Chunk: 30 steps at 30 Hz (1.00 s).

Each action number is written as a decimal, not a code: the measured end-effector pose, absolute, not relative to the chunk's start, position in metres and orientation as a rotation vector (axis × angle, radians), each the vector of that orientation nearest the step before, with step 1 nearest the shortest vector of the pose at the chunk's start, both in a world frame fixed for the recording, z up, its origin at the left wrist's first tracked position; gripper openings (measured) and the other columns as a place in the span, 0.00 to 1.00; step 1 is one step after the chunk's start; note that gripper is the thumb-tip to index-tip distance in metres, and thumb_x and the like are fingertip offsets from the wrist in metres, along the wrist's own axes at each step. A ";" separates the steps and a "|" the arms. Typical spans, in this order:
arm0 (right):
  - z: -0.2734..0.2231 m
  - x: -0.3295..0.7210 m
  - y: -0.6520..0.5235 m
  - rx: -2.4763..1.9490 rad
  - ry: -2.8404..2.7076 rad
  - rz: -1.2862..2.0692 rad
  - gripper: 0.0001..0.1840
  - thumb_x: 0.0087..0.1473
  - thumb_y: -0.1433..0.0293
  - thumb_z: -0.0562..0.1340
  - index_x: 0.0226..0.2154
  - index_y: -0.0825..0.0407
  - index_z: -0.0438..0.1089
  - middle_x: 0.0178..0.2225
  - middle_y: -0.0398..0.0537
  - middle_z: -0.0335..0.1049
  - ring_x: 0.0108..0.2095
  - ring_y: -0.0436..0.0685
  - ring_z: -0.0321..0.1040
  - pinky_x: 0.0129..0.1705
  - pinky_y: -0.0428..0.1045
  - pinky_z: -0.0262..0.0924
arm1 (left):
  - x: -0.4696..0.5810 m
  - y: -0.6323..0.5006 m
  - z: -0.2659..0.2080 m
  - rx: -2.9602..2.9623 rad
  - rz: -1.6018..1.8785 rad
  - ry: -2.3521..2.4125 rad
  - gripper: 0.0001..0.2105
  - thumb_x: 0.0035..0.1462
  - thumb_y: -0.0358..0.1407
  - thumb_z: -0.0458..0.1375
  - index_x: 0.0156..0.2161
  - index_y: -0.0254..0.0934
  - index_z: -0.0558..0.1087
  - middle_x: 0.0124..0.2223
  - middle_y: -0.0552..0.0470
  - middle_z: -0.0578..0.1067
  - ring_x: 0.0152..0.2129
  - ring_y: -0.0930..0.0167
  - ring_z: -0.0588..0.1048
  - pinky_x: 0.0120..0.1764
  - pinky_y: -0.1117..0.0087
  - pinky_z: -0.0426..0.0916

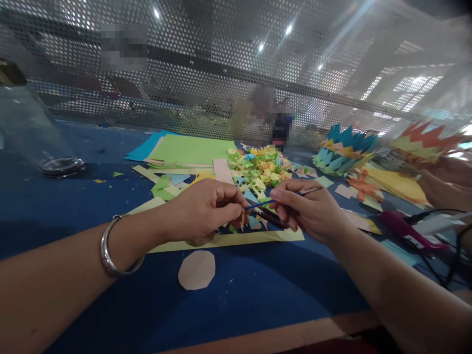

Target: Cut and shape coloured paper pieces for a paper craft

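Observation:
My left hand (210, 209), a silver bangle on its wrist, is closed in a pinch. A yellowish sliver of paper (243, 216) shows at its fingertips, mostly hidden. Between the thumb and fingers of my right hand (308, 206) is a thin blue stick (262, 203), its tip reaching my left fingertips. Dark-handled scissors (272, 216) lie just below the stick, partly covered by my right hand. Behind both hands rises a heap of small folded paper pieces (267, 167) in yellow, green and blue. A pale, roughly round paper cutout (197, 270) lies nearer to me.
Green paper sheets (199, 150) lie stacked at the back. A clear bottle (40, 132) stands left. Toward the right are a blue paper crown (344, 150), an orange one (429, 142) beside another person's hand (448, 182), and a purple glue gun (409, 231) with black cables.

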State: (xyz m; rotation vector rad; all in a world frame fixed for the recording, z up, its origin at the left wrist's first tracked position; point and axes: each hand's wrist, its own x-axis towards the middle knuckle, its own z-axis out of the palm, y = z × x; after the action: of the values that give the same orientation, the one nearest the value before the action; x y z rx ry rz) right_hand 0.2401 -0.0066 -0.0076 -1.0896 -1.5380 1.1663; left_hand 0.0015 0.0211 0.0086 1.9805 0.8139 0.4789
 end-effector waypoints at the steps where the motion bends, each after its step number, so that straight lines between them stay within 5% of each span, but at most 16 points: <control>1: -0.008 0.240 -0.006 -1.086 -1.540 1.170 0.18 0.57 0.61 0.69 0.22 0.54 0.72 0.16 0.41 0.70 0.12 0.42 0.60 0.12 0.38 0.52 | 0.001 0.022 0.008 1.958 0.480 0.793 0.10 0.63 0.36 0.53 0.39 0.35 0.77 0.37 0.48 0.81 0.34 0.69 0.80 0.39 0.71 0.73; 22: -0.008 0.241 -0.008 -1.092 -1.616 1.140 0.18 0.58 0.60 0.67 0.24 0.55 0.74 0.17 0.42 0.70 0.12 0.42 0.61 0.13 0.38 0.53 | -0.001 0.019 0.014 2.189 0.471 0.879 0.10 0.59 0.38 0.56 0.37 0.38 0.79 0.33 0.52 0.81 0.27 0.72 0.77 0.30 0.74 0.66; 30: -0.007 0.241 -0.008 -1.081 -1.575 1.144 0.18 0.58 0.59 0.67 0.25 0.55 0.74 0.17 0.42 0.70 0.12 0.43 0.60 0.13 0.39 0.52 | 0.004 0.021 0.009 2.155 0.523 0.928 0.10 0.61 0.38 0.55 0.37 0.35 0.75 0.34 0.50 0.81 0.31 0.70 0.79 0.34 0.72 0.70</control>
State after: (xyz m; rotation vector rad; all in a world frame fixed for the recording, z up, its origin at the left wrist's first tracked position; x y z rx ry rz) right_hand 0.2413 -0.0082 -0.0069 -1.0813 -1.5750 1.1443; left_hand 0.0040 0.0207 0.0091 2.1553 0.9285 0.5234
